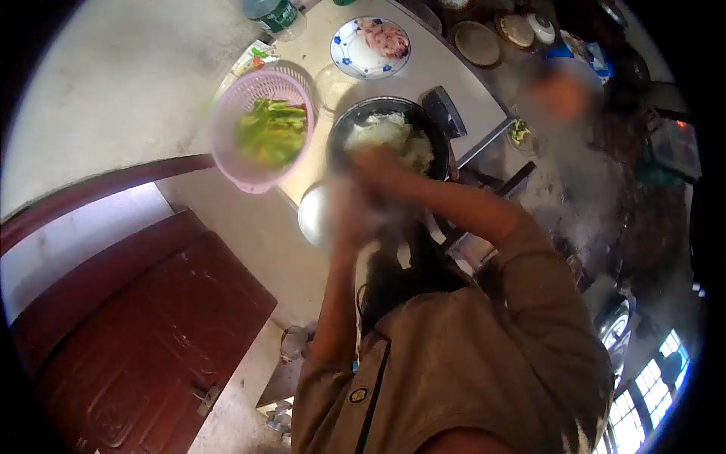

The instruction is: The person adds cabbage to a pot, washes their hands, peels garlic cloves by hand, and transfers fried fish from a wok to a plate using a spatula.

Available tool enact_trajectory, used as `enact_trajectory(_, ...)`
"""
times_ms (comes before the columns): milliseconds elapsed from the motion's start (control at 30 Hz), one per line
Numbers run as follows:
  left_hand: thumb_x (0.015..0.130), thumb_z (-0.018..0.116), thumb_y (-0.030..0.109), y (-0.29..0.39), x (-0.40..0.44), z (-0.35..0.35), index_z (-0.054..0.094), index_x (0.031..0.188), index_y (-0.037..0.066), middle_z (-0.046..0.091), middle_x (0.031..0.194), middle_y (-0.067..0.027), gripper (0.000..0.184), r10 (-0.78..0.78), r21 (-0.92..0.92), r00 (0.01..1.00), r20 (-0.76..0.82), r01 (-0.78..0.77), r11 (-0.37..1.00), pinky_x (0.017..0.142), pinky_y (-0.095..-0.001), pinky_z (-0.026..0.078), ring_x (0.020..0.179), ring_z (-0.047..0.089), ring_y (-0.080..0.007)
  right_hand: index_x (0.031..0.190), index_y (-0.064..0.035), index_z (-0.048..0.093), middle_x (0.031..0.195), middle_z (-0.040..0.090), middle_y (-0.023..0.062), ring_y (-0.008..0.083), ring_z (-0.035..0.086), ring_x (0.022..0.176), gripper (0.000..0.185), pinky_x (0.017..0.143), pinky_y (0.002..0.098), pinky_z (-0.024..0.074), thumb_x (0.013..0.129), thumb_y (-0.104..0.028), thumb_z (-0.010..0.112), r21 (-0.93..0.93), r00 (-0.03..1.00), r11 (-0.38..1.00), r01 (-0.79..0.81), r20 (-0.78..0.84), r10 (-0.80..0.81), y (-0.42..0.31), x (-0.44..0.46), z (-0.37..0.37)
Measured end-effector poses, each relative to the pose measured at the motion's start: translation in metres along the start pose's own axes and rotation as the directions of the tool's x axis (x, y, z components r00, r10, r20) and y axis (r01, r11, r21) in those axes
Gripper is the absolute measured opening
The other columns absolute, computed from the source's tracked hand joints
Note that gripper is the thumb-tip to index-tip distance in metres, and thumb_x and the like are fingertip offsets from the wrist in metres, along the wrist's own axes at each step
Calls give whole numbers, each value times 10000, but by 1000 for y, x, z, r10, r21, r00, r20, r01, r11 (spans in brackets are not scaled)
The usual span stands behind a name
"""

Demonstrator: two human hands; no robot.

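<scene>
My left hand (349, 212), smeared by motion, is at the right side of a white bowl (311, 215) and seems to hold it by the rim. The bowl juts out past the near edge of the table. Reaching over a dark round pan (337, 136) is my right hand (378, 170), whose fingers are too blurred to make out. Pale, whitish-green shredded food (389, 130) fills part of the pan. To the left, a pink plastic basket (222, 144) holds cut green vegetables (272, 132). Behind the pan, a blue-patterned white plate (355, 64) carries sliced raw meat (384, 38).
On the table (454, 76), a dark-bladed cleaver (443, 111) lies right of the pan. A plastic bottle (276, 17) stands at the back left. A small bowl of chopped greens (520, 133) sits to the right, near another blurred person (563, 94). A red-brown cabinet (144, 333) is at lower left.
</scene>
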State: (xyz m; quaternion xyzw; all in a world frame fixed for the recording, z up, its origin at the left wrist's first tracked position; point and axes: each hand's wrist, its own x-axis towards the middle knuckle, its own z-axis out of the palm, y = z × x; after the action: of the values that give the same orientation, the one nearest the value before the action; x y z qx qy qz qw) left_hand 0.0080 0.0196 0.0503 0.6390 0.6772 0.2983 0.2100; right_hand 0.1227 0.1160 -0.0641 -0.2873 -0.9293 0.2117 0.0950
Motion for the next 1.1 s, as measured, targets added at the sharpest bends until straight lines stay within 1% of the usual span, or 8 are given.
enact_trajectory(133, 860, 623, 14, -16, -13, 10, 533, 1039, 76, 547, 757, -25, 210, -109, -105, 991, 73, 116, 988, 527, -256, 435, 589, 511, -90, 941, -103, 689, 1154, 598, 125, 329, 554, 1125, 227, 810, 450, 525, 746, -192, 614, -163, 984, 983, -82, -171, 54, 24, -3, -12)
enact_trajectory(300, 860, 624, 33, -23, -15, 23, 548, 1053, 88, 556, 739, -28, 214, -163, -153, 984, -68, 151, 977, 583, -267, 441, 629, 525, -111, 889, -108, 718, 926, 690, 134, 304, 684, 895, 177, 745, 412, 549, 750, -156, 618, -271, 927, 962, 19, 365, 84, 20, 6, -27)
enact_trajectory(333, 856, 627, 35, -20, -14, 20, 552, 1054, 86, 562, 744, -37, 218, -165, -110, 983, -75, 156, 982, 605, -279, 448, 643, 530, -120, 862, -97, 723, 831, 698, 128, 312, 697, 798, 154, 713, 426, 551, 762, -147, 617, -276, 957, 957, -89, 242, 159, 20, 7, -17)
enact_trajectory(600, 860, 619, 37, -22, -19, 36, 565, 1077, 76, 602, 802, -79, 227, -356, -253, 920, -164, 310, 916, 677, -300, 476, 692, 566, -168, 1095, -106, 652, 1117, 667, 162, 347, 613, 1108, 270, 859, 505, 493, 843, -158, 572, -158, 837, 960, -230, 471, 278, 10, 16, -86)
enact_trajectory(700, 865, 607, 40, -13, -15, 22, 565, 1095, 65, 626, 877, -104, 234, -384, -182, 916, -120, 360, 915, 738, -307, 486, 766, 597, -198, 1070, -117, 668, 1220, 624, 143, 369, 516, 1242, 260, 899, 558, 456, 818, -147, 615, -140, 960, 956, 258, 149, -237, 1, -10, -64)
enact_trajectory(800, 881, 582, 55, -6, -14, 22, 571, 1139, 41, 636, 1056, -141, 259, -427, -276, 901, -80, 391, 878, 879, -326, 467, 964, 613, -235, 1048, -118, 675, 1261, 588, 111, 371, 443, 1299, 307, 935, 605, 411, 742, -141, 696, -190, 965, 947, 258, 2, -262, 24, -24, -2)
enact_trajectory(867, 891, 574, 49, -9, -17, 22, 574, 1191, 43, 634, 1064, -117, 299, -446, -294, 892, -71, 408, 864, 852, -321, 483, 933, 618, -209, 1033, -117, 680, 1242, 588, 107, 362, 466, 1267, 336, 936, 601, 408, 700, -141, 721, -238, 956, 954, 182, 268, -116, 30, -2, -7)
enact_trajectory(1100, 889, 571, 25, 28, -12, -18, 580, 1247, 38, 620, 1065, -105, 359, -377, -310, 926, 2, 359, 881, 754, -295, 502, 869, 611, -170, 890, -124, 666, 1020, 664, 124, 362, 620, 997, 207, 818, 528, 486, 703, -201, 708, -15, 985, 993, 117, 127, -114, 14, -11, -58)
